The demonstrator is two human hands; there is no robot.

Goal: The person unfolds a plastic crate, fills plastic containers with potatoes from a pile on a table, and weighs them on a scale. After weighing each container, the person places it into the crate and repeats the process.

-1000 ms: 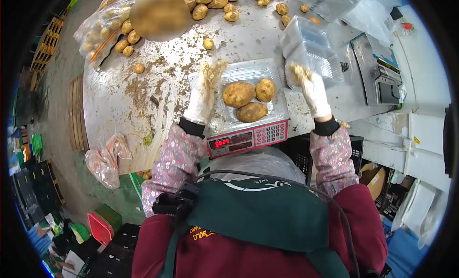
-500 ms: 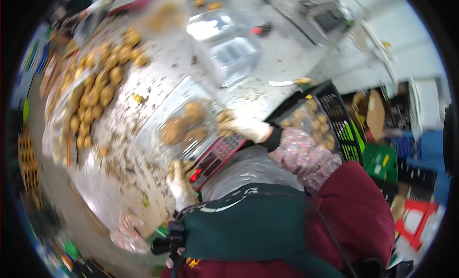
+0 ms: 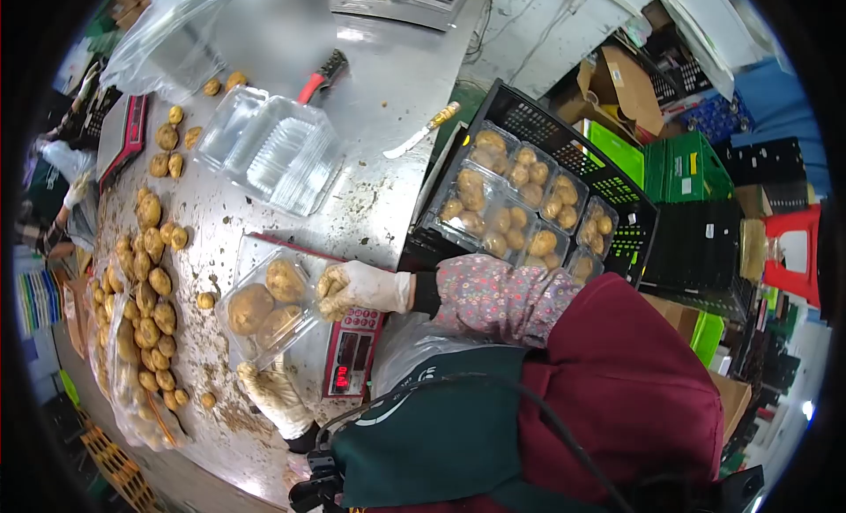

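A clear plastic container [image 3: 269, 306] holding three large potatoes sits tilted over the plate of a red and silver scale [image 3: 351, 363] with a lit red display. My right hand [image 3: 357, 289], in a soiled white glove, has its fingers curled on the container's right edge. At the near left corner of the container is my left hand [image 3: 273, 398], also gloved, with its fingers bent against the rim; its fingertips are partly hidden. Loose potatoes [image 3: 154, 315] lie in a heap to the left, some inside a clear bag.
Stacked empty clear containers [image 3: 282, 156], a red-handled tool [image 3: 322, 77] and a knife [image 3: 423, 130] lie beyond the scale. A black crate [image 3: 564, 125] at the right holds packed potato containers. Another person's gloved hand [image 3: 77, 191] is at far left, near a second scale [image 3: 123, 138].
The view has turned and sharpened, showing more of the crate and the other person. Both my hands remain at the potato container, which now sits further left relative to the scale's display.
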